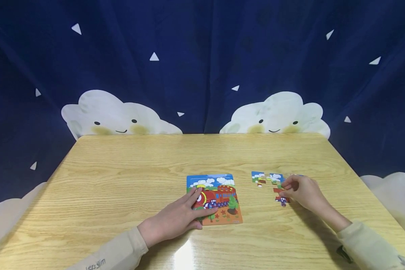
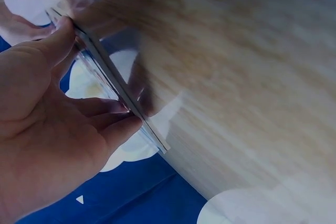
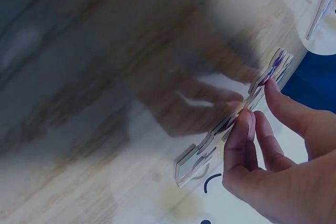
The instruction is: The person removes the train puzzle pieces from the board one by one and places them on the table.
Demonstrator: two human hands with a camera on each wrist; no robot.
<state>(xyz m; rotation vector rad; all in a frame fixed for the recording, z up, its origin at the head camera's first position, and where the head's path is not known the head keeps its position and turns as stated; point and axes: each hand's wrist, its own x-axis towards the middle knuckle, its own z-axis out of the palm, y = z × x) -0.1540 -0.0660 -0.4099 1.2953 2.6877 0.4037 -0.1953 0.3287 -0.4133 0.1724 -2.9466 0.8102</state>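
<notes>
A picture puzzle board (image 1: 224, 215) with a red train on it lies flat on the table. My left hand (image 1: 177, 219) rests across its left side with the fingers spread and fairly straight; the left wrist view shows this hand (image 2: 58, 114) at the board's edge (image 2: 113, 72). Farther right, my right hand (image 1: 305, 193) bends over a loose group of jigsaw pieces. Its thumb and fingers are at a red jigsaw piece (image 1: 277, 190), which they partly cover. Seen from the right wrist, the hand's (image 3: 283, 156) fingertips pinch low among the flat pieces.
Left of the right hand lies another small cluster of jigsaw pieces (image 1: 258, 177), with sky and cloud prints. The wooden table (image 1: 121, 168) reaches back to a dark blue curtain (image 1: 202, 67) printed with clouds. Some pieces are partly hidden behind the right hand.
</notes>
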